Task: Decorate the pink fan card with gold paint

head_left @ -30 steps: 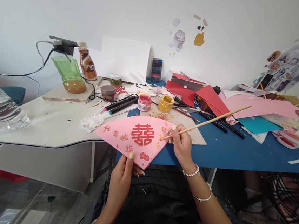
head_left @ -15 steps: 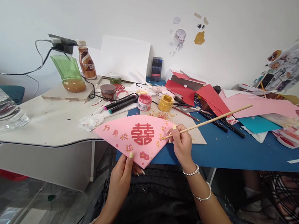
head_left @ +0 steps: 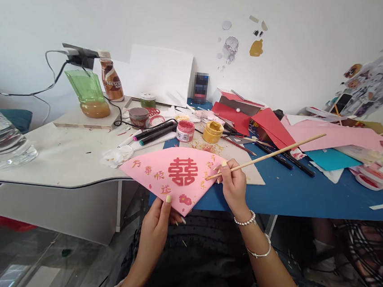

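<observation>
A pink paper fan shape (head_left: 163,159) carries a red double-happiness character, gold Chinese characters and a red flower. My left hand (head_left: 157,219) grips its lower edge, thumb on the painted face and fingers behind. In my right hand (head_left: 234,183) is a thin wooden stick (head_left: 275,154), pinched near its lower end. The stick's tip is at the gold characters on the fan's right side; whether it touches the paper I cannot tell. Just behind the fan stand an open jar of gold paint (head_left: 213,133) and an open jar of red paint (head_left: 185,131).
Black markers (head_left: 158,133) and a crumpled tissue (head_left: 117,156) lie left of the jars. Farther left are a green container (head_left: 88,89), a coffee bottle (head_left: 110,79) and a large clear bottle (head_left: 2,139). Red envelopes (head_left: 274,126) and pink paper (head_left: 335,132) are piled right.
Almost nothing differs. The stick's upper end has shifted very slightly to the right, while both hands and the fan stay in place.
</observation>
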A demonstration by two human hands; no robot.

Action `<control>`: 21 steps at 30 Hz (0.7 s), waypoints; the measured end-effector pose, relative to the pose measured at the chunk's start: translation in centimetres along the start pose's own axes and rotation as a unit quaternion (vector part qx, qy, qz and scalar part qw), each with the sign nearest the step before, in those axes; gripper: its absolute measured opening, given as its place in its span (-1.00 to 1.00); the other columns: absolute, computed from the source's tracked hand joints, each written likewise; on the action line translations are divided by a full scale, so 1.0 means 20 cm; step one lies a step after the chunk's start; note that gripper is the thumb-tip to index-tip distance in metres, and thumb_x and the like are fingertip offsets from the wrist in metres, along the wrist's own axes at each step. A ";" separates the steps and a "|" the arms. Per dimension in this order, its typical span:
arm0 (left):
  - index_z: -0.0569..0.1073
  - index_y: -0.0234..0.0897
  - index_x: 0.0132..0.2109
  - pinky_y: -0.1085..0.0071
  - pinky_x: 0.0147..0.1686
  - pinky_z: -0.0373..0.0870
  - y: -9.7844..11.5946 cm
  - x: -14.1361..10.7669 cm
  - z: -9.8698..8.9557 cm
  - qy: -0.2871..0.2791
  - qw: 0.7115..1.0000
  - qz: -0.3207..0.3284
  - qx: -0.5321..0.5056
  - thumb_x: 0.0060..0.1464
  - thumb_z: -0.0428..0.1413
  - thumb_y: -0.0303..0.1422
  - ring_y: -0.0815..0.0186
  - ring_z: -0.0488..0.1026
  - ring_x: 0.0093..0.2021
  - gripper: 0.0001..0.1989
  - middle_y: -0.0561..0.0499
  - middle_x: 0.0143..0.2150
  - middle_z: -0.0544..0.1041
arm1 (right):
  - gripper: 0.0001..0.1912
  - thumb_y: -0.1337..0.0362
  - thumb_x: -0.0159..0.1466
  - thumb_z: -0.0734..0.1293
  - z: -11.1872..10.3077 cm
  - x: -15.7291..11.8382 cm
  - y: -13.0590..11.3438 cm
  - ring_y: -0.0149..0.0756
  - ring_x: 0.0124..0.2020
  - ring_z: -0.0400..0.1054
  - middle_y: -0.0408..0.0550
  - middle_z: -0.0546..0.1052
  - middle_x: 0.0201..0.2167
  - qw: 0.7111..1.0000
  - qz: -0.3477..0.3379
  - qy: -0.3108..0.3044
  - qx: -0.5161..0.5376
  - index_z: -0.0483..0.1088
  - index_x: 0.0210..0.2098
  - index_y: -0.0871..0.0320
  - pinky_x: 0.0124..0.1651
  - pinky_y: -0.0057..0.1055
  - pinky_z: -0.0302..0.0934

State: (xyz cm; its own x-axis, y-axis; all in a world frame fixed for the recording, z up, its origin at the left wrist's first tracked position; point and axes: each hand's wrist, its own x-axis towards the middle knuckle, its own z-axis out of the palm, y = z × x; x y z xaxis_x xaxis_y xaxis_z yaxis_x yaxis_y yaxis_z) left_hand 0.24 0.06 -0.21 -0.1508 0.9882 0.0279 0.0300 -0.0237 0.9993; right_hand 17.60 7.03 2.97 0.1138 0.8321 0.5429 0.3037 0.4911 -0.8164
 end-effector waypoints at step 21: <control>0.36 -0.27 -0.34 0.45 -0.52 0.32 0.02 -0.01 0.00 0.011 1.000 -0.003 -0.005 0.07 -0.04 -0.07 0.35 0.38 -0.59 -0.67 0.08 -0.64 0.44 | -0.73 0.20 0.26 0.13 0.00 -0.01 0.00 -0.48 -0.63 0.19 -0.26 0.27 -0.69 1.000 -0.004 0.001 -0.004 0.07 -0.55 0.10 -0.51 -0.50 0.09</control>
State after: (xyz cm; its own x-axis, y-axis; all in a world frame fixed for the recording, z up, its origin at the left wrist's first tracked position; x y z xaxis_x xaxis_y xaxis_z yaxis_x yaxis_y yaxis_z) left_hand 0.35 -0.04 0.15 -0.1731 0.9847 0.0224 0.0202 -0.0192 0.9996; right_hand 17.60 6.91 2.88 0.1134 0.8271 0.5505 0.3119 0.4965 -0.8101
